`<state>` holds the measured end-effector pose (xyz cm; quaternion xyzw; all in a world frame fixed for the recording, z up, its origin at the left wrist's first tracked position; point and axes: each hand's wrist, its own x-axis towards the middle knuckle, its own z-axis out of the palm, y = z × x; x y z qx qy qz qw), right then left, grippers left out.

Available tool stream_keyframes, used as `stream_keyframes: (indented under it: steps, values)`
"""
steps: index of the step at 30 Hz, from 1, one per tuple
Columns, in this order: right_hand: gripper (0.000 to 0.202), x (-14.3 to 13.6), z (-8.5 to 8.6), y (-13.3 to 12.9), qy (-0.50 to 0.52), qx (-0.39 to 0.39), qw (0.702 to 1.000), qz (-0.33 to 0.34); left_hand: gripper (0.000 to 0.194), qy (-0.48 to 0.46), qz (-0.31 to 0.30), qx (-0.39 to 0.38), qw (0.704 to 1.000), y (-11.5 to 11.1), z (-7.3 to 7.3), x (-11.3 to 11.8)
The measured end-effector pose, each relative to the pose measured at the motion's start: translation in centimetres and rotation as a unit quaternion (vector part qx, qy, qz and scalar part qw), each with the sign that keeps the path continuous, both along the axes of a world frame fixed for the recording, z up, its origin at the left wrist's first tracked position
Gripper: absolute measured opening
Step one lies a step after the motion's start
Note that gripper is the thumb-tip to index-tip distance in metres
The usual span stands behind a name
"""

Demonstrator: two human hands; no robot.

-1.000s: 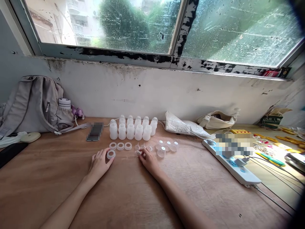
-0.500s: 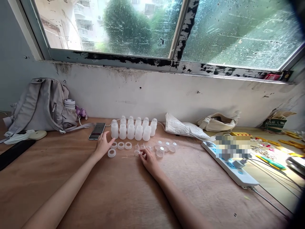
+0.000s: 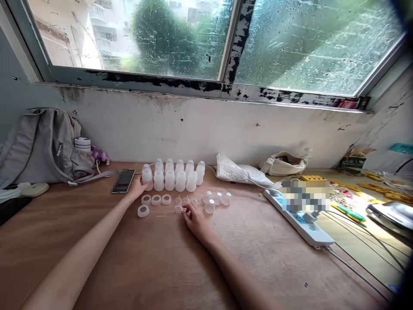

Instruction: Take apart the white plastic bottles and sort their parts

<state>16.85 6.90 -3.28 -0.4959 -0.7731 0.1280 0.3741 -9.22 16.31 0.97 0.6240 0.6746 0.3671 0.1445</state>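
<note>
Curled around the leftmost bottle (image 3: 147, 173) in the front row, the left hand (image 3: 137, 189) grasps it; the right hand (image 3: 195, 218) touches a clear disc (image 3: 178, 209), whether gripping I cannot tell.

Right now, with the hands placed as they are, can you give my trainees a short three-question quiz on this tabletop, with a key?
1. True or false: the left hand is at the leftmost bottle.
2. How many thick white rings lie on the table? A) two B) four C) seven
3. Which hand is nearer the power strip?

Key: 1. True. 2. B. 3. The right hand.
</note>
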Motion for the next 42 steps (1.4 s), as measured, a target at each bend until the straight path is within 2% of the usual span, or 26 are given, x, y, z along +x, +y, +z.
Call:
stream_keyframes:
  steps: [5, 9, 13, 17, 20, 23, 27, 30, 34, 37, 42]
  values:
    - [0.015, 0.0, 0.0, -0.1, 0.006, 0.004, 1.000, 0.001, 0.049, 0.012, 0.030, 0.036, 0.999, -0.6, 1.2, -0.3]
    - [0.016, 0.0, 0.2, -0.1, 0.028, 0.010, 1.000, 0.002, 0.050, 0.017, 0.034, 0.111, 0.993, -3.2, 2.9, -0.2]
    - [0.018, 0.0, 0.9, -0.4, 0.064, 0.019, 0.998, -0.014, 0.044, 0.025, -0.048, 0.166, 0.985, -8.0, 3.5, 1.4]
    - [0.024, 0.1, 2.3, -1.2, 0.134, -0.012, 0.991, -0.023, 0.045, 0.068, -0.180, 0.179, 0.965, -12.4, 1.9, 3.8]
    - [0.035, 0.2, 3.4, -2.0, 0.209, -0.057, 0.976, 0.003, 0.044, 0.081, -0.237, 0.140, 0.958, -14.4, 0.5, 5.2]
    - [0.040, 0.1, 4.1, -2.7, 0.221, -0.080, 0.971, 0.041, 0.044, 0.093, -0.267, 0.102, 0.954, -15.2, -0.3, 5.9]
    - [0.032, -0.4, 4.4, -3.3, 0.123, -0.071, 0.987, 0.079, 0.045, 0.108, -0.294, 0.083, 0.946, -15.5, -0.8, 6.0]
    - [0.030, -0.9, 4.1, -3.4, 0.082, -0.073, 0.992, 0.065, 0.046, 0.108, -0.306, 0.079, 0.943, -15.5, -1.4, 5.9]
    - [0.033, -1.0, 3.9, -3.3, 0.081, -0.053, 0.995, 0.031, 0.051, 0.076, -0.326, 0.055, 0.941, -15.6, -1.9, 6.0]
    - [0.035, -0.6, 4.3, -3.3, 0.082, -0.026, 0.996, 0.035, 0.051, 0.031, -0.338, 0.027, 0.940, -15.9, -1.4, 6.4]
    - [0.036, 0.3, 4.8, -3.4, 0.090, 0.024, 0.995, 0.040, 0.044, -0.068, -0.343, -0.034, 0.936, -16.5, 0.5, 7.6]
